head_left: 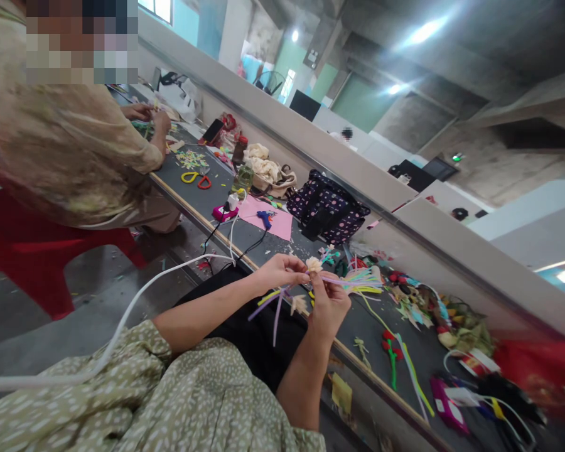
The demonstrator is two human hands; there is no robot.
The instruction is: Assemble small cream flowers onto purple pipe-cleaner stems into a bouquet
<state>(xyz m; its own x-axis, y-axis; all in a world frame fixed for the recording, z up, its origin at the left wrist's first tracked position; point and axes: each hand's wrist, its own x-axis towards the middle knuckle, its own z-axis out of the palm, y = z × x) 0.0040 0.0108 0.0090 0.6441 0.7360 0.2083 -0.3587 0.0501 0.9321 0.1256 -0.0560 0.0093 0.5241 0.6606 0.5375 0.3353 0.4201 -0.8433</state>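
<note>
Both my hands are together above the front edge of the dark table [195,198]. My left hand [285,274] pinches purple pipe cleaners close to a cream fuzzy flower [314,264]. On the other side of the same flower, my right hand [328,302] is closed around its stem. Loose ends of purple pipe cleaner [276,320] hang below my fingers, beside a second cream petal-shaped piece [298,305]. A bunch of pastel pipe cleaners [365,280] lies just beyond my right hand. My fingers partly hide where the stems join.
A glue gun [264,218] rests on pink paper [282,226]. Behind stands a dotted bag [328,204]. Scissors [189,178] lie left, near a seated co-worker [75,144]. A white cable [164,270] crosses at my left. Red pipe-cleaner flowers [390,344] lie right.
</note>
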